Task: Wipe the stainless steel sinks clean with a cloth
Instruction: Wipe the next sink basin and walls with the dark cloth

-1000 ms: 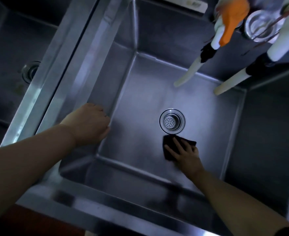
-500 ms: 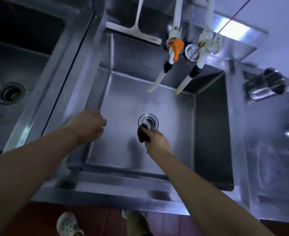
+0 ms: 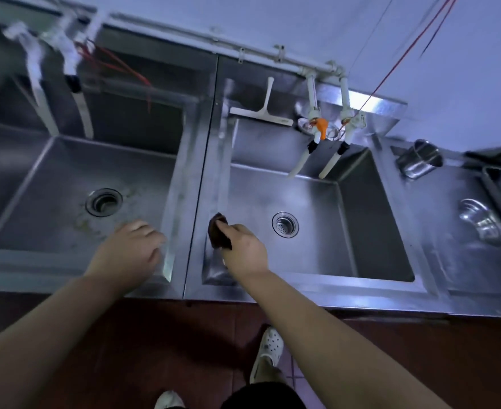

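Note:
Two stainless steel sinks stand side by side. In the right sink (image 3: 370, 231), my right hand (image 3: 244, 250) grips a dark cloth (image 3: 218, 231) and presses it against the sink's left inner wall, left of the strainer drain (image 3: 285, 224). My left hand (image 3: 129, 252) hovers open, fingers apart, over the right front part of the left sink (image 3: 51, 184), close to the divider rim (image 3: 190, 202). The left sink's floor shows yellowish residue around its open drain (image 3: 104, 202).
Two white taps (image 3: 317, 149), one with an orange handle, hang over the right sink's back. A white squeegee (image 3: 262, 112) lies on the back ledge. Steel cups (image 3: 418, 162) and bowls (image 3: 480, 221) sit on the right counter. More taps (image 3: 51, 84) hang over the left sink.
The view has pulled back and both sinks show. My right hand carried the cloth from beside the drain to the left wall. My left hand left the right sink's rim and moved over the left sink.

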Demonstrator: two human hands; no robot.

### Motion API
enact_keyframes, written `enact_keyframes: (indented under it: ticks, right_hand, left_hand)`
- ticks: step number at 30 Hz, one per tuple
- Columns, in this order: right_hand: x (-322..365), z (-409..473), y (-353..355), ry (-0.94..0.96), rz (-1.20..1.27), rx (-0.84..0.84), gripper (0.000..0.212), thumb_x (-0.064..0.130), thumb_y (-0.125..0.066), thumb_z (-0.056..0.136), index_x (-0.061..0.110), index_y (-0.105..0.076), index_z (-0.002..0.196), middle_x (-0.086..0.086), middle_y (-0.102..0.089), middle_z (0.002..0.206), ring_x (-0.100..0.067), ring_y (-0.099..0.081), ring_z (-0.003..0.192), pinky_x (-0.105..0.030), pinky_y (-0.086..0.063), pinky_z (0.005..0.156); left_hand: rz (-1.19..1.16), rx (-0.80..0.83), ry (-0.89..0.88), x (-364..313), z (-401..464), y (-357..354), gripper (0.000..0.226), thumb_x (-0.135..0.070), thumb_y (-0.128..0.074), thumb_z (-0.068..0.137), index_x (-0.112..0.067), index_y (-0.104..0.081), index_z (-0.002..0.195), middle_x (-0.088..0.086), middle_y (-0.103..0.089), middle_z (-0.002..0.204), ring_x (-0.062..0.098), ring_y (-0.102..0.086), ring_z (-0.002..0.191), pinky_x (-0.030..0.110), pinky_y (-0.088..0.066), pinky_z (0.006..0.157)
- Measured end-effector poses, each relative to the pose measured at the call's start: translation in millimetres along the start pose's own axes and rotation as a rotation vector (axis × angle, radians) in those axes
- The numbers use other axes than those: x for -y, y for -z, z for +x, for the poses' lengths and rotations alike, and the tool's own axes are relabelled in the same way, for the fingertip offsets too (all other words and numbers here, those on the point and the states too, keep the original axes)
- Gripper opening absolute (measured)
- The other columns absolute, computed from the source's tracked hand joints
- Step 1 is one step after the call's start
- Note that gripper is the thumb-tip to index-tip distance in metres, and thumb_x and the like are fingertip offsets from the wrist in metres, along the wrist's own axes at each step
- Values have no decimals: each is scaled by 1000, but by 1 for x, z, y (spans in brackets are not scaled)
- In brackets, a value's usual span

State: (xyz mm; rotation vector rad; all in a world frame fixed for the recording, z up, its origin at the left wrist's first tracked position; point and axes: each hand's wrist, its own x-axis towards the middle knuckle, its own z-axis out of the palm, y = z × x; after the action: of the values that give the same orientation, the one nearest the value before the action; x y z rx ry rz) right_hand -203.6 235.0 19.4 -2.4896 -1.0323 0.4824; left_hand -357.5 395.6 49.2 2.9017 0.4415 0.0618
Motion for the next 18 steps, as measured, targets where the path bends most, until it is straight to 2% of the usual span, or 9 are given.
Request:
enact_keyframes:
  ticks: [5, 9, 13, 16, 18]
  right_hand:
    - [46, -10, -1, 13, 41, -15, 61, 8, -51, 82, 32, -46, 138, 0, -53, 126, -23, -52, 111, -31, -44, 80]
    - [65, -1, -7, 25, 57, -21, 61, 8, -51, 84, 32, -45, 139, 1, -54, 124, -21, -52, 109, -26, -41, 77]
    - [84, 24, -23, 64, 75, 50, 61, 7, -49, 86, 31, -42, 141, 1, -54, 125, -20, -52, 109, -30, -47, 80]
    - [100, 57, -35, 91, 105, 89, 61, 6, -48, 86, 30, -40, 142, 1, -52, 129, -20, -52, 111, -33, -48, 85]
    - [113, 80, -44, 103, 106, 104, 61, 7, -48, 87, 30, -40, 143, 1, -52, 130, -20, -51, 111, -32, -48, 85]
  left_hand:
    - [-10, 7, 67, 32, -34, 28, 52, -29, -28, 73, -5, -73, 81, 11, -70, 82, 33, -65, 89, 44, -54, 76]
    - [-40, 7, 85, 50, -33, 34, 57, -32, -24, 72, -7, -73, 83, 8, -71, 85, 31, -64, 92, 40, -53, 78]
    - [-41, -6, 83, 69, -22, 32, 25, -16, -50, 67, -10, -73, 72, 5, -70, 72, 30, -68, 78, 39, -55, 64]
    - [-59, 38, 158, 96, -10, 26, 16, -7, -67, 71, -10, -74, 85, 5, -70, 85, 29, -65, 91, 38, -52, 77]
    - [-64, 35, 177, 119, -7, 25, 19, -3, -76, 64, -10, -75, 81, 4, -71, 81, 27, -66, 86, 35, -54, 73]
